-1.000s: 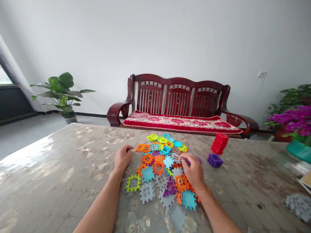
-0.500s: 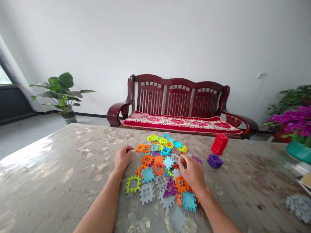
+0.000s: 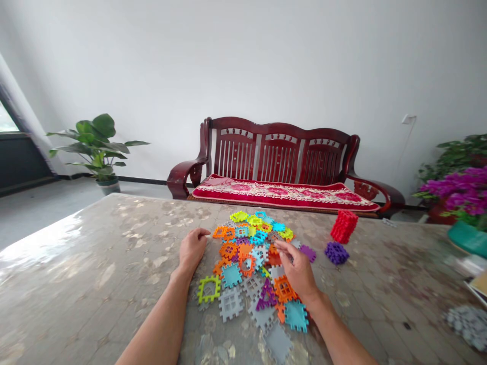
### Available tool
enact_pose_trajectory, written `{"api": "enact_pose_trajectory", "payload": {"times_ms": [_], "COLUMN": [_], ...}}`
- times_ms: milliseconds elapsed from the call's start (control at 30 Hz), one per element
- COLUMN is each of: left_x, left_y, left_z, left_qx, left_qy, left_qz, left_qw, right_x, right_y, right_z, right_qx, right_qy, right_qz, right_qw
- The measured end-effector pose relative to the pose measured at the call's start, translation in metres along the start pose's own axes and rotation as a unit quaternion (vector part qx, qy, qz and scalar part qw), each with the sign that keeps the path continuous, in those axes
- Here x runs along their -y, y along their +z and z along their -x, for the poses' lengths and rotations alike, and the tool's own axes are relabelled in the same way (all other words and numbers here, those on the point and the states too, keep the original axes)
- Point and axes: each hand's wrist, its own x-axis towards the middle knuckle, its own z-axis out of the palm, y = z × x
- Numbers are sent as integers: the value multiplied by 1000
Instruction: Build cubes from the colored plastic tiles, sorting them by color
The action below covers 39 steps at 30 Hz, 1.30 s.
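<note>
A loose pile of plastic interlocking tiles (image 3: pixel 231 274) in orange, blue, grey, lime and purple lies between my hands. My left hand (image 3: pixel 193 248) rests on the table at the left of the pile, holding nothing, its fingers loosely bent and the forefinger stretched toward an orange tile (image 3: pixel 219 231). Over the right side of the pile is my right hand (image 3: pixel 299 268), open, with fingers stretched left and the thumb apart. Just beyond its fingertips, a grey window tile (image 3: pixel 262 251) overlaps a light blue one. A purple triangle tile (image 3: pixel 267 295) lies nearer to me.
A red tile stack (image 3: pixel 344 226) and a purple tile stack (image 3: pixel 337 253) stand right of the pile. Grey tiles (image 3: pixel 467 324) are heaped at the right edge, below a teal flower pot (image 3: pixel 466 237). A wooden bench (image 3: pixel 281 152) stands behind the patterned table (image 3: pixel 114 274).
The grey window tile has moved left, onto the light blue tile. My right hand's fingers have shifted slightly left and uncovered more of the purple tile behind. My left hand has stayed put.
</note>
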Motion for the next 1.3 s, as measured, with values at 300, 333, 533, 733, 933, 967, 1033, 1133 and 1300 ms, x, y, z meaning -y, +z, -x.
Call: {"api": "enact_pose_trajectory", "payload": {"times_ms": [300,333,533,733,933,967,1033,1133,1300], "left_x": [-4,-4,-3,-4,-5,-5,-5,-4,-5], "left_y": [-2,-2,-1,-3,-4,-4,-3,-3,-4], "left_z": [1,1,2,2,3,3,2,2,3], "left_qx": [2,1,-2,0,0,0,2,7,4], "left_qy": [-5,-3,7,3,5,5,4,2,3], "left_qz": [-12,-14,-20,-25,-27,-27,-28,-29,-22], "left_qw": [1000,1000,1000,1000,1000,1000,1000,1000,1000], "right_x": [-30,-32,-45,-42,-34,-34,-38,-45,-56], "right_y": [-25,-28,-35,-36,-38,-39,-40,-41,-41], "right_z": [-12,-12,-9,-9,-10,-10,-10,-10,-8], "right_qx": [-98,-98,-81,-53,-35,-45,-66,-73,-53], "right_qy": [51,45,49,44,47,50,59,69,70], "right_qz": [158,189,281,309,320,326,339,360,398], "right_qw": [981,976,955,948,946,943,937,928,913]}}
